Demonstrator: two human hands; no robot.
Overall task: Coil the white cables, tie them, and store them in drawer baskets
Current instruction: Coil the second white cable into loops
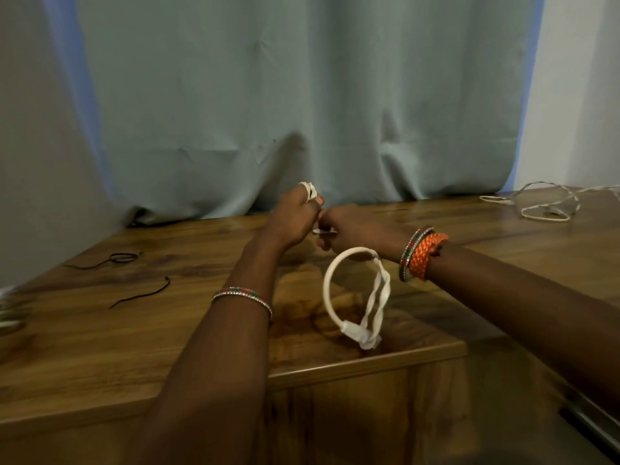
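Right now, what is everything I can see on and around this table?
White cable: one, white, held in both hands, its loop hanging over the table's front edge.
Loose white cables: tangled bunch, count unclear, far right of the table.
Black ties: two, black, left part of the table.
Table: one, brown wood.
Curtain: one, pale grey-green, behind the table.
Bangles: beaded, on both wrists.
Orange band: one, right wrist.
Left hand: closed on the cable.
Right hand: closed on the cable.
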